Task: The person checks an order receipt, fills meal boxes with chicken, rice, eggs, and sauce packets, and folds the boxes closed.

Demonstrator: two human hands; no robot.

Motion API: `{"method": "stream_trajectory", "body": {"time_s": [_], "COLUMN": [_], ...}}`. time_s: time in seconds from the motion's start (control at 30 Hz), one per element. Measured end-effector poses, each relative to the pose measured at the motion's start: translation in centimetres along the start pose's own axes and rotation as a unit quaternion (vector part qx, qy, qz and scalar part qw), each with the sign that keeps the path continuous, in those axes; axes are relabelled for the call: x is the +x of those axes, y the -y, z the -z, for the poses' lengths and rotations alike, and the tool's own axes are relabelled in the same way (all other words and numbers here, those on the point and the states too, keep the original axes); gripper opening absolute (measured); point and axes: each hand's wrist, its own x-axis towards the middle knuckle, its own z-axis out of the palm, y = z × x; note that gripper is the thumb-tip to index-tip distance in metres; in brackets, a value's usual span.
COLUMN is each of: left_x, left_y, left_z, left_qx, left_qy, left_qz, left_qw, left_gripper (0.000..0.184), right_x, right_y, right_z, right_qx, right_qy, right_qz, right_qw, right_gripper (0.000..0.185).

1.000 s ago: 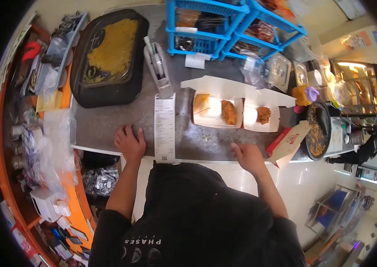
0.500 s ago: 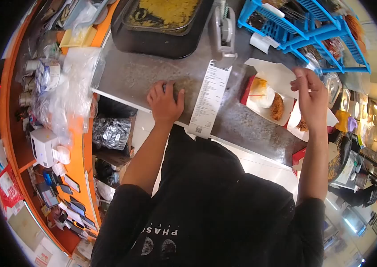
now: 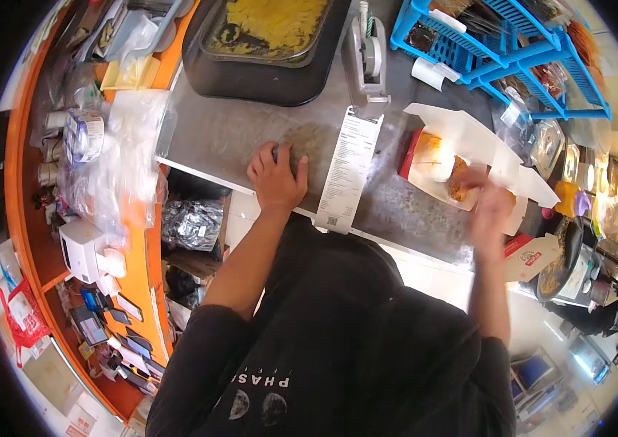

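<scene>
My left hand (image 3: 278,178) rests on the grey counter (image 3: 236,127), fingers bent around a small dark thing I cannot make out. To its right lies a long printed receipt (image 3: 347,171), its top end under the tape dispenser (image 3: 369,65). An open red-and-white paper food box (image 3: 415,175) holds a white mound with yellow-orange topping (image 3: 433,156) and a piece of fried chicken (image 3: 458,186). My right hand (image 3: 490,215) is over the right front of the box, near the chicken. Motion smears its fingers, so contact is unclear.
A black tray (image 3: 200,80) with a pan of yellow food stands at the back. Blue plastic racks (image 3: 498,62) hold packets at back right. A red-and-white box flap (image 3: 533,256) sticks out past the right front edge. Plastic bags (image 3: 130,138) cover the orange shelf.
My right hand has come down and slightly left, from above the box's right side to its front near the chicken. The left hand stays on the counter. The view has shifted slightly.
</scene>
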Motion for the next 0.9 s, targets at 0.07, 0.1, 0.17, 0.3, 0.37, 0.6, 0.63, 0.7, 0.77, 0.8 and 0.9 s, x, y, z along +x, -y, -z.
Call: {"method": "stream_trajectory", "body": {"time_s": [0.07, 0.1, 0.17, 0.3, 0.37, 0.6, 0.63, 0.7, 0.77, 0.8, 0.9], "left_x": [0.0, 0.0, 0.1, 0.0, -0.2, 0.1, 0.0, 0.0, 0.2, 0.2, 0.3], "left_y": [0.0, -0.1, -0.1, 0.1, -0.1, -0.4, -0.3, -0.4, -0.5, -0.6, -0.7], "left_z": [-0.1, -0.1, -0.1, -0.4, -0.8, -0.2, -0.2, -0.3, -0.2, -0.1, 0.0], "left_qx": [0.013, 0.009, 0.002, 0.023, -0.001, 0.017, 0.023, 0.027, 0.029, 0.028, 0.029], "left_qy": [-0.008, -0.009, -0.006, 0.003, -0.012, -0.015, -0.025, -0.024, -0.025, -0.019, -0.019], "left_qz": [0.0, -0.002, 0.003, 0.009, 0.001, 0.008, 0.002, 0.003, 0.003, 0.007, 0.005], "left_qw": [1.0, 1.0, 1.0, 1.0, 1.0, 1.0, 0.999, 0.999, 0.999, 0.999, 0.999], "left_gripper": [0.044, 0.044, 0.045, 0.045, 0.046, 0.046, 0.046, 0.046, 0.046, 0.046, 0.045], "right_x": [6.4, 9.0, 13.3, 18.8, 19.9, 22.5, 22.1, 21.7, 21.1, 20.6, 19.9], "right_y": [5.8, 5.8, 2.0, -10.1, -11.1, -11.3, -13.3, -14.2, -13.5, -12.7, -12.1], "right_z": [4.7, 7.2, 13.1, 18.0, 16.3, 13.3, 13.2, 13.2, 13.0, 12.9, 13.1], "right_qx": [-0.139, -0.215, -0.35, -0.445, -0.435, -0.54, -0.584, -0.616, -0.648, -0.667, -0.694], "right_qy": [-0.195, -0.223, -0.092, 0.261, 0.252, 0.155, 0.12, 0.127, 0.131, 0.117, 0.101], "right_qz": [-0.035, -0.026, -0.075, -0.167, -0.157, -0.153, -0.09, -0.062, -0.033, 0.002, 0.061], "right_qw": [0.97, 0.95, 0.929, 0.84, 0.85, 0.813, 0.798, 0.775, 0.75, 0.736, 0.71], "right_gripper": [0.043, 0.04, 0.035, 0.051, 0.058, 0.036, 0.023, 0.022, 0.02, 0.018, 0.016]}}
